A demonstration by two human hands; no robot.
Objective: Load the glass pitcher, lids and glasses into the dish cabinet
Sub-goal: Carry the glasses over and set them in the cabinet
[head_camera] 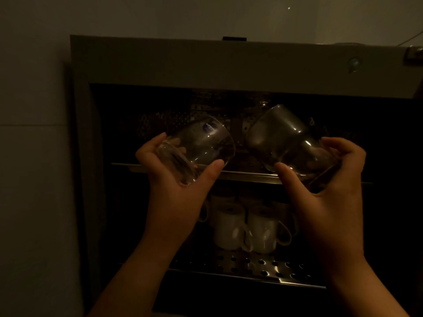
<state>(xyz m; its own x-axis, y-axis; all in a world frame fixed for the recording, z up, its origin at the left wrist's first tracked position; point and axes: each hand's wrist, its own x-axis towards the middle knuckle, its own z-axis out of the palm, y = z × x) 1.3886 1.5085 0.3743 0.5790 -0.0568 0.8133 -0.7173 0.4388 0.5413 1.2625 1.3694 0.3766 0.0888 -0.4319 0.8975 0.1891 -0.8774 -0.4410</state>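
Note:
The scene is dim. My left hand (176, 179) grips a clear drinking glass (203, 143) with a small blue sticker, tilted with its far end toward the upper right. My right hand (329, 179) grips a second clear glass (277, 136), tilted toward the upper left. Both glasses hang in front of the open dish cabinet (160, 60), just above the front edge of its upper shelf (240, 175). Neither glass touches the shelf. The two glasses are close together but apart. No pitcher or lid can be made out.
Several white mugs (229, 227) stand upside down on the perforated metal lower shelf (258, 266). The upper shelf's back wall is perforated metal. A pale wall runs along the cabinet's left side. A metal fitting (414, 54) sits at the cabinet's top right.

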